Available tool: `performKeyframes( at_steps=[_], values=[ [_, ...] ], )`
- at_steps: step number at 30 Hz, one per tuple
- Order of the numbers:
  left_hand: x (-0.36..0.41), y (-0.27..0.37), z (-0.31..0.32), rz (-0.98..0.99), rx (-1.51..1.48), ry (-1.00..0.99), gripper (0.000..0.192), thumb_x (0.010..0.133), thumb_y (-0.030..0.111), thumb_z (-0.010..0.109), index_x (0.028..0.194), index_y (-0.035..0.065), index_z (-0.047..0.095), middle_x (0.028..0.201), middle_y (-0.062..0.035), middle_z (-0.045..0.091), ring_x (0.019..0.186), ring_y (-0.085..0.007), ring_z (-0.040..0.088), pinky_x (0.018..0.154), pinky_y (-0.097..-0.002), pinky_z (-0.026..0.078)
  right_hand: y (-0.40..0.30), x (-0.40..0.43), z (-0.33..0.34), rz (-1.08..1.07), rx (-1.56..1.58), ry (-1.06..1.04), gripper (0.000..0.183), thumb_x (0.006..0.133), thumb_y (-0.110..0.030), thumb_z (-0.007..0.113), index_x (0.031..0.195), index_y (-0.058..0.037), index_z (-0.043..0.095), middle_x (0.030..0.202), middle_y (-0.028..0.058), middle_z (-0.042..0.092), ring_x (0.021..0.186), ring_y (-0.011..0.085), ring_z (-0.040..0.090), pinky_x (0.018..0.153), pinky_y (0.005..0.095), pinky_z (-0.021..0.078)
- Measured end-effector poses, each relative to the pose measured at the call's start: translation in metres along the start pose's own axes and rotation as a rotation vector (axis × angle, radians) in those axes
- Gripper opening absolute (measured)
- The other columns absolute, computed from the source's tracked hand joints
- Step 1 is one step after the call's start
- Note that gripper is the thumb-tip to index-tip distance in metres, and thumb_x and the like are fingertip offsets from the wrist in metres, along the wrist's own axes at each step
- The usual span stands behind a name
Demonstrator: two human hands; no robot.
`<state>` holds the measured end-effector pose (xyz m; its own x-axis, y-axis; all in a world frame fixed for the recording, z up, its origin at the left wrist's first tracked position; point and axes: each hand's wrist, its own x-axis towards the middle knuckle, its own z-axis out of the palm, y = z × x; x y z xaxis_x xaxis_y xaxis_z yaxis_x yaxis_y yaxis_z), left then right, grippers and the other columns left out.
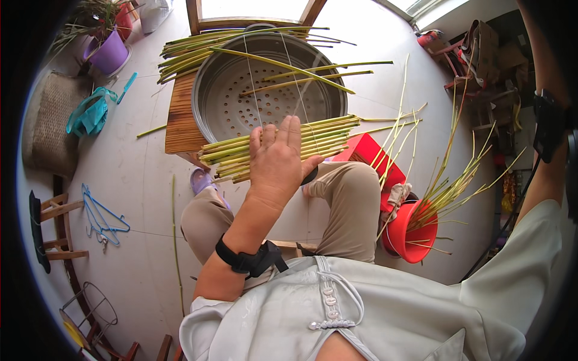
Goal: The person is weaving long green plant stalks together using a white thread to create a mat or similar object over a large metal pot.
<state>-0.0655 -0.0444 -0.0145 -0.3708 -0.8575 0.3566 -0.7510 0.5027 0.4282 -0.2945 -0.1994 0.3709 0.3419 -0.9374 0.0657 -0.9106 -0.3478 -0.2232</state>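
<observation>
My left hand (276, 155) lies palm down on a row of green-yellow plant stalks (226, 155), its thumb spread to the right. The stalks sit side by side at the near rim of a large metal steamer pot (198, 106) with a perforated bottom. Two thin white cords (250, 76) run from the row across the pot's opening to its far side. Several loose stalks (289, 68) lie slantwise over the pot. Behind them rests a pile of cut stalks (185, 58). My right arm (548, 169) reaches up at the right edge; its hand is out of view.
A wooden stand (183, 122) supports the pot. Right of my knee are a red box (390, 173) and a red bucket (422, 241) of long thin stalks. Leftward lie blue hangers (101, 214), a teal bag (92, 115), a teal comb (127, 87) and a purple pot (108, 53).
</observation>
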Motion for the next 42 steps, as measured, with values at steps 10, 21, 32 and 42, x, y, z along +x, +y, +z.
performKeyframes(
  at_steps=[10,21,32,42],
  values=[
    [0.000,0.000,0.002,0.001,0.000,0.016,0.081,0.083,0.056,0.067,0.137,-0.0012,0.052,0.132,-0.0130,0.061,0.117,-0.0294,0.053,0.112,-0.0461,0.029,-0.021,0.021,0.032,-0.524,-0.149,0.024,0.026,0.090,-0.005,0.063,0.116,-0.0015,0.066,0.091,0.0019,0.065,0.075,0.0100,0.058,0.064,0.0235,0.0483],
    [-0.002,-0.002,0.004,-0.005,0.043,0.019,0.081,0.082,0.057,0.067,0.137,-0.0001,0.053,0.132,-0.0122,0.061,0.117,-0.0291,0.053,0.112,-0.0458,0.030,-0.036,-0.001,0.108,0.336,0.074,-0.491,0.025,0.090,-0.013,0.061,0.112,-0.0025,0.070,0.087,0.0031,0.068,0.072,0.0114,0.061,0.068,0.0272,0.0515],
    [0.001,0.002,0.002,-0.009,0.000,0.015,0.080,0.081,0.055,0.070,0.136,0.0000,0.053,0.132,-0.0130,0.061,0.117,-0.0301,0.054,0.111,-0.0473,0.031,0.032,-0.034,0.249,0.323,0.604,-0.543,0.016,0.088,-0.005,0.069,0.103,0.0012,0.068,0.090,0.0079,0.071,0.080,0.0130,0.071,0.076,0.0257,0.0608],
    [0.000,-0.001,0.002,-0.020,-0.004,0.010,0.080,0.081,0.054,0.070,0.137,-0.0006,0.053,0.130,-0.0140,0.062,0.119,-0.0314,0.053,0.112,-0.0481,0.030,0.037,-0.036,0.338,0.393,0.589,-0.537,0.018,0.078,-0.003,0.073,0.096,0.0031,0.071,0.083,0.0077,0.070,0.072,0.0159,0.072,0.068,0.0268,0.0608]
  ],
)
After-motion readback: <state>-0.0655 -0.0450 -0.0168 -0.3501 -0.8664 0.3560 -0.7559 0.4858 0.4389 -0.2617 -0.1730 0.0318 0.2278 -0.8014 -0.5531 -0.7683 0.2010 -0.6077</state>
